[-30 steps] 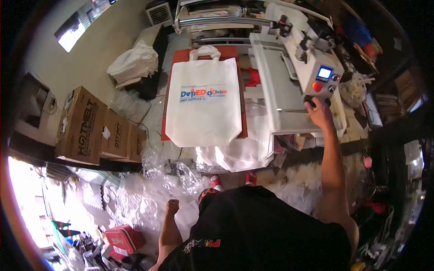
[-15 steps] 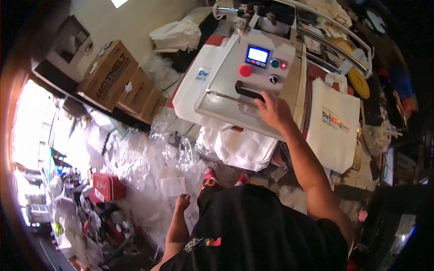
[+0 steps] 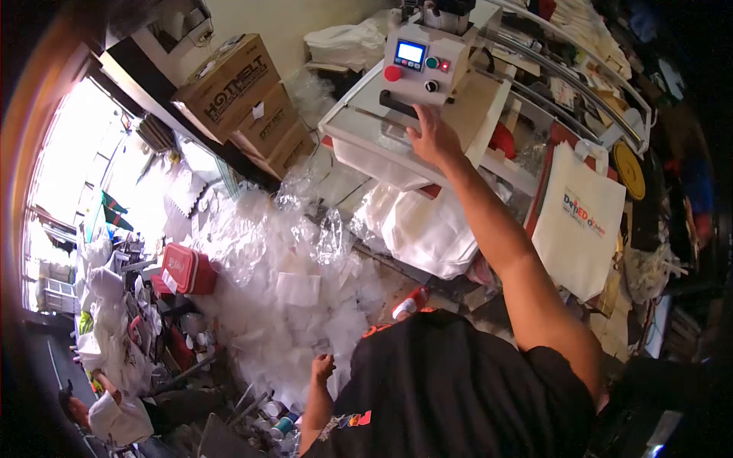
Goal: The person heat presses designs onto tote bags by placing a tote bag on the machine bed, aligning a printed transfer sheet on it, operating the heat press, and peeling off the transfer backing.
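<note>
My right hand (image 3: 437, 139) is at the end of the black handle (image 3: 398, 102) of a white heat press (image 3: 374, 114), fingers stretched and thumb apart, seeming to touch it without wrapping round it. The control box (image 3: 418, 65) above carries a lit screen, a red button and a green button. Under the press plate a white bag (image 3: 374, 164) hangs over the edge, mostly covered. My left hand (image 3: 323, 368) hangs low by my side, fingers curled, with nothing visible in it. On the right-hand bed lies another white bag (image 3: 580, 221) with a coloured print.
Cardboard boxes (image 3: 237, 91) are stacked at the left wall. Clear plastic and white scraps (image 3: 298, 290) cover the floor. White bags (image 3: 416, 229) are heaped below the press. A red cooler (image 3: 188, 269) stands at left; another person (image 3: 118, 420) is at lower left. Curved metal rails (image 3: 565, 76) run at right.
The press plate has swung left with my right hand, covering the left bag's print and baring more of the frame at right. My view has shifted. My left hand stays low.
</note>
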A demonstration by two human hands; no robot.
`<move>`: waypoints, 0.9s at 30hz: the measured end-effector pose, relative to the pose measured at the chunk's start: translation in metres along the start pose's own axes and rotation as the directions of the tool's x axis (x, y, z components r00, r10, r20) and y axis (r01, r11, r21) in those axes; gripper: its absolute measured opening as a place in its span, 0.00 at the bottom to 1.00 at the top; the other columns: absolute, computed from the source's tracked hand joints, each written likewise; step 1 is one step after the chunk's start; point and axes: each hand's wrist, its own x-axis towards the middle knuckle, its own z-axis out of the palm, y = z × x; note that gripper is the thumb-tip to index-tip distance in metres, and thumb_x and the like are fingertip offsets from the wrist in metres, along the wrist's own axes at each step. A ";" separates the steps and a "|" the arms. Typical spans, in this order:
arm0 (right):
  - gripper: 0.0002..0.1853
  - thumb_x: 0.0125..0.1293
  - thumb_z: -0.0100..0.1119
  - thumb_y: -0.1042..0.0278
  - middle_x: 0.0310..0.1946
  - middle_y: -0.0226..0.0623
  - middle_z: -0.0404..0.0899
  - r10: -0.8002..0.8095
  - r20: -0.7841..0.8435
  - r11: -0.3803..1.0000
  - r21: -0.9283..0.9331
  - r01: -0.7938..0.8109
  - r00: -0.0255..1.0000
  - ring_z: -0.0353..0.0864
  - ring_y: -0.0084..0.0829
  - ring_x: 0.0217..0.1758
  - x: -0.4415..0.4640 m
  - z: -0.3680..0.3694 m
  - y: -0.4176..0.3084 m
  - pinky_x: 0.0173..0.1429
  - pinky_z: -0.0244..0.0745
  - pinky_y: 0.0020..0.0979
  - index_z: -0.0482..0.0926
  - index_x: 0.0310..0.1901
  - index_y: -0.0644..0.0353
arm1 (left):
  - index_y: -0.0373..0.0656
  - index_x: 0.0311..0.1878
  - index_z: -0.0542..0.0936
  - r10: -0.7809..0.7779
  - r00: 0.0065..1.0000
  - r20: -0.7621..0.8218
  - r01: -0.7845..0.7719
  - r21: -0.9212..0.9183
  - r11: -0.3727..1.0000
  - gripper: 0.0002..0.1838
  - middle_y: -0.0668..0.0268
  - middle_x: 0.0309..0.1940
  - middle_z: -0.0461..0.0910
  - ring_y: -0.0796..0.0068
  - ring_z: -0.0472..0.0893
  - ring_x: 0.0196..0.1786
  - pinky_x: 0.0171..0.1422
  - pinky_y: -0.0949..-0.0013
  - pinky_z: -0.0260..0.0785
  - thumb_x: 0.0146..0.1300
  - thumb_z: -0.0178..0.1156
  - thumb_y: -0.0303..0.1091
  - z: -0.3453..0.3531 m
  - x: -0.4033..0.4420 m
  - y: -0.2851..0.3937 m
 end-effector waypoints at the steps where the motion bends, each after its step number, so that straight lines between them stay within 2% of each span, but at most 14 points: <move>1: 0.32 0.67 0.59 0.57 0.64 0.50 0.71 0.001 -0.027 1.000 0.011 -0.001 1.000 0.78 0.53 0.58 -0.002 -0.004 -0.004 0.56 0.79 0.47 0.63 0.68 0.61 | 0.37 0.43 0.82 0.004 1.000 0.022 -0.005 0.042 0.999 0.15 0.66 0.25 0.80 0.71 0.81 0.23 0.23 0.69 0.70 0.65 0.59 0.42 -0.005 0.018 -0.023; 3: 0.33 0.68 0.58 0.59 0.68 0.50 0.68 0.028 -0.031 0.999 0.023 -0.028 0.999 0.77 0.53 0.61 -0.022 -0.026 -0.017 0.58 0.79 0.46 0.61 0.71 0.61 | 0.37 0.45 0.82 0.008 1.000 -0.016 -0.009 -0.035 0.999 0.16 0.66 0.26 0.81 0.70 0.81 0.25 0.24 0.68 0.71 0.65 0.59 0.41 -0.007 0.000 -0.026; 5: 0.29 0.69 0.60 0.61 0.66 0.50 0.71 0.188 -0.187 0.940 0.320 -0.122 0.964 0.79 0.50 0.59 -0.055 -0.058 -0.031 0.57 0.79 0.43 0.66 0.69 0.62 | 0.37 0.46 0.81 0.004 1.000 -0.004 -0.004 -0.029 1.000 0.16 0.66 0.27 0.81 0.70 0.81 0.25 0.24 0.68 0.71 0.65 0.59 0.41 -0.020 0.000 -0.053; 7: 0.25 0.70 0.61 0.63 0.61 0.49 0.76 0.433 -0.032 0.793 0.489 -0.363 0.901 0.81 0.46 0.56 -0.109 -0.091 -0.028 0.55 0.80 0.38 0.70 0.65 0.61 | 0.37 0.46 0.81 0.021 1.000 0.005 -0.021 -0.036 0.999 0.17 0.66 0.27 0.81 0.70 0.80 0.25 0.25 0.67 0.71 0.65 0.59 0.42 -0.026 -0.004 -0.071; 9: 0.22 0.70 0.61 0.63 0.54 0.47 0.80 0.330 -0.144 0.931 0.213 -0.296 0.933 0.83 0.42 0.51 -0.174 -0.109 0.005 0.51 0.80 0.34 0.73 0.63 0.60 | 0.39 0.46 0.82 -0.092 0.995 0.021 0.092 0.034 0.995 0.16 0.68 0.25 0.80 0.71 0.81 0.25 0.25 0.69 0.72 0.65 0.58 0.42 -0.033 -0.019 -0.076; 11: 0.18 0.71 0.60 0.62 0.49 0.44 0.82 0.511 0.000 0.826 0.278 -0.490 0.860 0.84 0.39 0.47 -0.233 -0.135 0.028 0.50 0.79 0.34 0.76 0.59 0.60 | 0.37 0.38 0.83 -0.092 0.996 0.011 0.091 0.064 0.994 0.15 0.61 0.23 0.81 0.65 0.81 0.25 0.29 0.62 0.74 0.63 0.59 0.41 -0.032 -0.014 -0.091; 13: 0.15 0.72 0.60 0.62 0.45 0.43 0.83 0.513 -0.123 0.850 0.210 -0.483 0.850 0.84 0.38 0.44 -0.279 -0.161 0.045 0.48 0.80 0.35 0.78 0.54 0.61 | 0.35 0.30 0.82 0.357 0.934 -0.034 -0.328 0.322 0.888 0.17 0.50 0.23 0.82 0.54 0.83 0.29 0.36 0.54 0.75 0.62 0.58 0.42 -0.022 0.015 -0.103; 14: 0.14 0.72 0.60 0.62 0.44 0.42 0.83 0.577 -0.134 0.814 0.186 -0.551 0.806 0.84 0.37 0.43 -0.293 -0.178 0.050 0.46 0.80 0.35 0.78 0.53 0.61 | 0.33 0.28 0.81 0.600 0.798 -0.065 -0.481 0.532 0.697 0.21 0.42 0.28 0.81 0.44 0.83 0.34 0.42 0.48 0.74 0.63 0.57 0.46 -0.003 0.005 -0.053; 15: 0.14 0.72 0.60 0.62 0.43 0.41 0.83 0.639 -0.136 0.768 0.157 -0.620 0.757 0.84 0.37 0.42 -0.308 -0.196 0.055 0.45 0.80 0.36 0.79 0.52 0.61 | 0.34 0.30 0.82 0.591 0.806 -0.009 -0.519 0.469 0.715 0.22 0.44 0.27 0.81 0.42 0.83 0.35 0.40 0.48 0.74 0.64 0.58 0.48 0.018 0.000 0.016; 16: 0.14 0.72 0.59 0.62 0.43 0.41 0.83 0.628 -0.142 0.778 0.132 -0.614 0.765 0.84 0.37 0.41 -0.327 -0.209 0.071 0.45 0.80 0.36 0.79 0.52 0.61 | 0.34 0.30 0.81 0.790 0.613 0.008 -0.680 0.515 0.523 0.21 0.46 0.26 0.81 0.41 0.82 0.33 0.38 0.48 0.73 0.62 0.63 0.48 0.047 -0.015 0.102; 17: 0.13 0.72 0.59 0.61 0.42 0.41 0.83 0.617 -0.152 0.787 0.110 -0.607 0.772 0.84 0.36 0.41 -0.342 -0.217 0.086 0.44 0.81 0.36 0.79 0.52 0.61 | 0.34 0.31 0.80 0.782 0.623 0.022 -0.719 0.408 0.562 0.20 0.47 0.25 0.81 0.42 0.82 0.32 0.36 0.48 0.72 0.61 0.66 0.46 0.071 -0.006 0.177; 22: 0.15 0.75 0.54 0.58 0.46 0.43 0.81 0.703 -0.138 0.707 0.025 -0.707 0.698 0.84 0.37 0.44 -0.386 -0.285 0.148 0.45 0.81 0.36 0.79 0.52 0.61 | 0.37 0.33 0.80 0.994 0.105 0.037 -0.881 0.467 0.076 0.21 0.55 0.26 0.82 0.57 0.81 0.30 0.37 0.57 0.73 0.57 0.73 0.48 0.187 -0.121 0.531; 25: 0.15 0.75 0.54 0.58 0.45 0.43 0.81 0.652 -0.260 0.704 -0.139 -0.696 0.712 0.84 0.38 0.44 -0.430 -0.332 0.196 0.45 0.82 0.36 0.79 0.52 0.60 | 0.39 0.35 0.79 0.990 0.051 0.134 -0.787 0.616 -0.043 0.23 0.54 0.29 0.83 0.55 0.83 0.35 0.37 0.56 0.73 0.55 0.73 0.50 0.221 -0.092 0.646; 27: 0.14 0.73 0.58 0.59 0.42 0.45 0.83 0.762 -0.274 0.602 -0.036 -0.798 0.587 0.85 0.40 0.45 -0.456 -0.356 0.223 0.46 0.80 0.38 0.79 0.49 0.62 | 0.40 0.35 0.81 0.974 0.088 0.209 -0.798 0.600 -0.057 0.21 0.53 0.30 0.83 0.52 0.81 0.35 0.39 0.51 0.71 0.59 0.69 0.52 0.235 -0.086 0.677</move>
